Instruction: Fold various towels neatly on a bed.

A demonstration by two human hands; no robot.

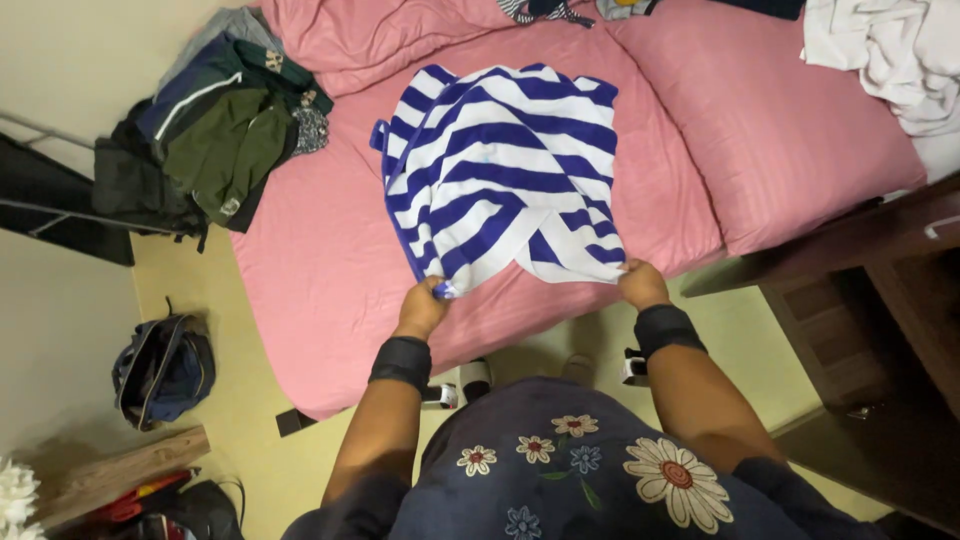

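A bed with a pink sheet (310,250) fills the middle of the room, with a heap of dark clothes (215,120) at its far left corner, a pink pillow (770,130) and white laundry (890,55) to the right, a backpack (163,368) on the yellowish floor at left, and a dark wooden cabinet (880,330) at right. On the sheet lies a blue-and-white striped garment (500,165), its long axis running from the near bed edge away toward the far side, near end pointing at the person. The left hand (424,305) is closed on the garment's near left corner and the right hand (640,283) pinches its near right corner, both at the mattress edge.
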